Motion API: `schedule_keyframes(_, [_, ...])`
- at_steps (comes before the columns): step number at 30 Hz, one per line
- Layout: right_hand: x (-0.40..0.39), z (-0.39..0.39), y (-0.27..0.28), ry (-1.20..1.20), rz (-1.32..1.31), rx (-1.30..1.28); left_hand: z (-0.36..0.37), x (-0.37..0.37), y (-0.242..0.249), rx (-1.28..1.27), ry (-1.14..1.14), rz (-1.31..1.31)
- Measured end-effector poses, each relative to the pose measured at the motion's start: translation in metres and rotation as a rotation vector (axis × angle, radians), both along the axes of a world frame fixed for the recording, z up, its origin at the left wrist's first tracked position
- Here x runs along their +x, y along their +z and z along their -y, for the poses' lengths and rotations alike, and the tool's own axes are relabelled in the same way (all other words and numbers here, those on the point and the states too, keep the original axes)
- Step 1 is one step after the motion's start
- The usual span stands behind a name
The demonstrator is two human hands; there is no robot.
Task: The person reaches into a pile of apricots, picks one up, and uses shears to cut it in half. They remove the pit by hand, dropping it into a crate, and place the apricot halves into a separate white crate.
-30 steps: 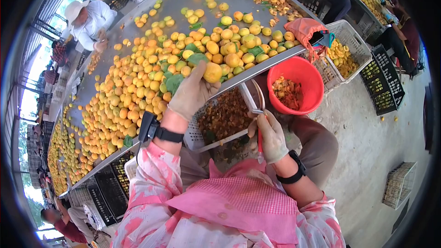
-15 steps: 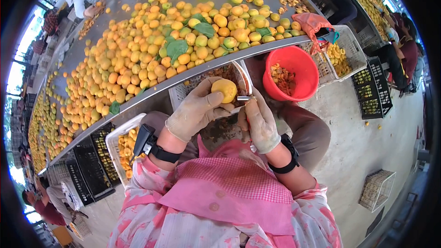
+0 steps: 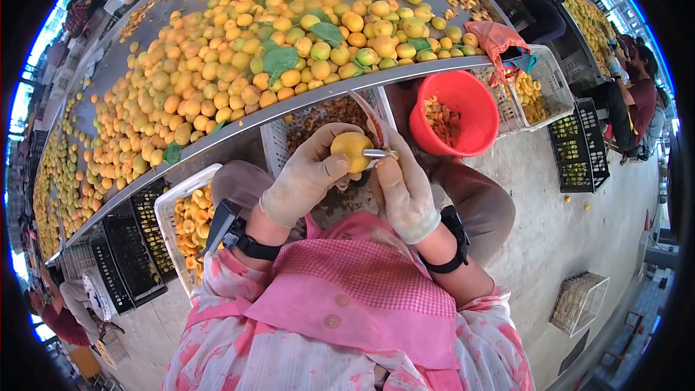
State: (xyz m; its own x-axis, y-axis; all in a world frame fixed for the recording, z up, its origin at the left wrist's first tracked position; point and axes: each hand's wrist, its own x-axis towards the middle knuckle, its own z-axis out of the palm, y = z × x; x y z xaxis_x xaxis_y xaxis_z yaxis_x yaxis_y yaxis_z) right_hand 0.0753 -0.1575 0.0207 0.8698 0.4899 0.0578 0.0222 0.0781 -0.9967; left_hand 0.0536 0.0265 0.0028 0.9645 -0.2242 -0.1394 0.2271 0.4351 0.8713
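Observation:
My left hand [image 3: 310, 174], in a pale work glove, is closed around a yellow apricot [image 3: 350, 151]. In my gloved right hand [image 3: 407, 192] is a small pitting tool [image 3: 375, 153] with a shiny metal shaft, and its tip touches the apricot's right side. Most of the tool's handle is hidden by my fingers. Both hands are above my lap, just in front of the metal table edge [image 3: 304, 99]. Beyond that edge lies a large heap of apricots [image 3: 210, 76] with some green leaves.
A red bucket [image 3: 472, 119] holding orange pieces stands right of my hands. Under the table edge is a white crate [image 3: 275, 146] with brownish scraps. Another white crate [image 3: 165, 210] at my left holds halved fruit. Black crates [image 3: 116, 250] stand farther left. Other people work around the tables.
The metal tip has moved left from beside the apricot to contact with it. The view has shifted slightly; both hands keep their grip.

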Motion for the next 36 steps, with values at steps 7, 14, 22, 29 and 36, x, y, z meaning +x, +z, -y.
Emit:
schedule_keyframes(7, [0.005, 0.006, -0.01, -0.097, 0.444, -0.248, 0.003, -0.008, 0.004, 0.029, 0.028, 0.006])
schedule_keyframes(14, [0.003, 0.014, -0.013, -0.166, 0.467, -0.815, 0.016, -0.01, 0.0, 0.205, 0.141, 0.07])
schedule_keyframes(22, [0.018, 0.052, -0.007, -0.469, 0.468, -0.363, 0.014, -0.005, 0.001, -0.212, 0.047, -0.054])
schedule_keyframes(29, [0.004, 0.054, -0.022, -0.107, 0.055, -0.448, 0.007, -0.012, 0.015, 0.07, 0.006, -0.074])
schedule_keyframes(36, [-0.015, 0.041, -0.015, 0.038, 0.133, -0.21, 0.01, -0.008, 0.009, 0.076, 0.047, 0.051])
